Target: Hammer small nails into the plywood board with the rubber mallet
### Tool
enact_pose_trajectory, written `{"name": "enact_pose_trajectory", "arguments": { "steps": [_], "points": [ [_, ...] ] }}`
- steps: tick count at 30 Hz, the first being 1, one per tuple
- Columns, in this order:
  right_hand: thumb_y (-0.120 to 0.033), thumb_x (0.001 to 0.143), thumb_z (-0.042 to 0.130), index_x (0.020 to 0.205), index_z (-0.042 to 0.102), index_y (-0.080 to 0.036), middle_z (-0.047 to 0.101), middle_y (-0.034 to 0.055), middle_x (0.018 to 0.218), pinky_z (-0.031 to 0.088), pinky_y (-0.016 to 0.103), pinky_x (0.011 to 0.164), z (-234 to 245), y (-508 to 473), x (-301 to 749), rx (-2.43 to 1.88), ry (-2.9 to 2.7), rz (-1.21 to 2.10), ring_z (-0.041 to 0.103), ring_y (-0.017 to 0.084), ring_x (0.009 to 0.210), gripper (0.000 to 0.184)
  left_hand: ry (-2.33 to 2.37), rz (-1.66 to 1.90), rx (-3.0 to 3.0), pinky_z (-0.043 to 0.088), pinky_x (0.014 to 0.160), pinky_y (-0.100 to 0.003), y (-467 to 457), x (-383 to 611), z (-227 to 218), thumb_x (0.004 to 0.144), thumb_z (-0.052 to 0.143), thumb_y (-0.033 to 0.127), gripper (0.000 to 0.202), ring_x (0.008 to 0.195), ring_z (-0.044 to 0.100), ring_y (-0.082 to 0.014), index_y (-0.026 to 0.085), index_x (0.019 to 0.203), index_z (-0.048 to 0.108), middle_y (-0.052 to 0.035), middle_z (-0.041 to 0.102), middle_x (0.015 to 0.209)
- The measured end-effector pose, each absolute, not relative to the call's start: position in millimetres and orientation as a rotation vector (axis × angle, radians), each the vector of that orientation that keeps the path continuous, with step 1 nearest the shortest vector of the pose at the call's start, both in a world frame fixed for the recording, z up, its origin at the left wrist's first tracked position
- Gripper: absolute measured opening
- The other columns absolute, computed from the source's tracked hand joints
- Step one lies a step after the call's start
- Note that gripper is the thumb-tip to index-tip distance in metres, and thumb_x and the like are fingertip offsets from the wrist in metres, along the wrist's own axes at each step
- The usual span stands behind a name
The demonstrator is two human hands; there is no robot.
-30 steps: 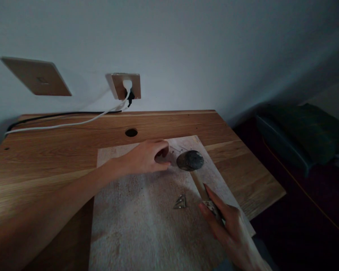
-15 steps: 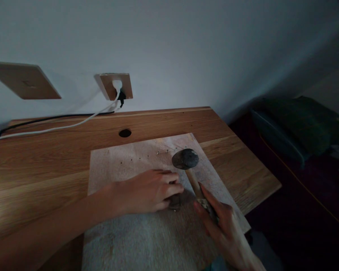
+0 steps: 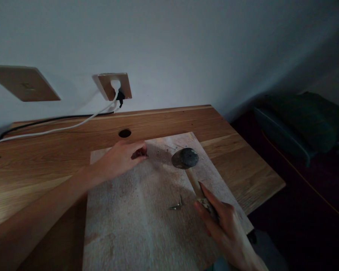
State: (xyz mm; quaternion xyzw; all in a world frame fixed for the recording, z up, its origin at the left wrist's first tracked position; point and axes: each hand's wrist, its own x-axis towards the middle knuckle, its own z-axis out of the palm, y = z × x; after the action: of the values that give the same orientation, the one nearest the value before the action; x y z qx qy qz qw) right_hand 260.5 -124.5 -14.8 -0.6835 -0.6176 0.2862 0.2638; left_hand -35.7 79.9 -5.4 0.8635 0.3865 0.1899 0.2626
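My right hand (image 3: 219,222) grips the handle of a mallet (image 3: 190,157), whose dark, rounded head is over the right part of a worn wooden board (image 3: 130,229). My left hand (image 3: 127,155) is closed near the board's far edge, thumb and fingers pinched together. A tiny dark speck shows at its fingertips, but I cannot make out what they hold. Below the mallet head, a few small metal nails (image 3: 175,207) rest on the board; one seems to stand upright. Small dark specks (image 3: 167,149) dot the board right of my left hand.
Under the board is a wooden desktop (image 3: 59,145) with a round cable hole (image 3: 124,133). White and black cables (image 3: 51,131) run along the back to a wall socket (image 3: 124,84). Dark green cushions (image 3: 302,120) lie beyond the desk on the right.
My left hand has moved from the middle of the board up and left to its far edge, uncovering the nails there. My right hand and the mallet have hardly moved.
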Motion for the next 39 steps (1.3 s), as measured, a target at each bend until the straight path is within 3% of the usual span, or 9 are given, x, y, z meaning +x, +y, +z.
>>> {"name": "enact_pose_trajectory", "arguments": {
  "steps": [3,13,20,30,39],
  "points": [
    [-0.049,0.109,0.052,0.155,0.058,-0.007,0.065,-0.0021,0.062,0.050,0.025,0.044,-14.5,-124.4,261.8,-1.837,-1.676,0.776,0.059,0.015,0.047,0.063,1.004,0.528,2.410,0.048,0.077,-0.031,80.0,-33.2,-8.1,0.095,0.064,0.017,0.008,0.084,0.069,-0.0200,0.022,0.094,0.070,-0.0008,0.076,0.089],
    [-0.049,0.109,0.051,0.149,0.060,0.004,0.054,-0.0052,0.052,0.045,0.024,0.040,-11.8,-122.7,259.0,-1.822,-1.701,0.720,0.057,0.015,0.041,0.067,1.016,0.573,2.456,0.052,0.078,-0.030,82.3,-34.9,-16.3,0.094,0.060,0.012,0.013,0.083,0.071,-0.0188,0.021,0.094,0.069,-0.0010,0.076,0.091],
    [-0.048,0.109,0.052,0.155,0.056,-0.001,0.058,-0.0049,0.056,0.047,0.025,0.042,-15.2,-124.4,262.6,-1.829,-1.690,0.760,0.058,0.014,0.044,0.065,0.950,0.560,2.641,0.055,0.084,-0.035,80.6,-32.7,-16.4,0.099,0.057,0.020,0.015,0.091,0.072,-0.0230,0.023,0.104,0.071,-0.0054,0.077,0.099],
    [-0.047,0.109,0.052,0.150,0.061,-0.002,0.059,-0.0047,0.056,0.048,0.025,0.042,-15.2,-123.1,261.0,-1.823,-1.700,0.723,0.058,0.014,0.042,0.062,0.998,0.662,2.413,0.055,0.086,-0.034,78.0,-29.6,-20.5,0.095,0.061,0.021,0.013,0.091,0.073,-0.0222,0.024,0.098,0.074,-0.0047,0.077,0.101],
    [-0.049,0.108,0.055,0.148,0.064,-0.006,0.054,-0.0068,0.052,0.046,0.024,0.041,-9.1,-123.2,259.1,-1.833,-1.719,0.675,0.057,0.014,0.042,0.060,1.034,0.724,2.290,0.056,0.081,-0.033,76.7,-26.8,-20.9,0.092,0.069,0.025,0.006,0.082,0.071,-0.0192,0.022,0.091,0.074,-0.0032,0.077,0.091]
  ]
}}
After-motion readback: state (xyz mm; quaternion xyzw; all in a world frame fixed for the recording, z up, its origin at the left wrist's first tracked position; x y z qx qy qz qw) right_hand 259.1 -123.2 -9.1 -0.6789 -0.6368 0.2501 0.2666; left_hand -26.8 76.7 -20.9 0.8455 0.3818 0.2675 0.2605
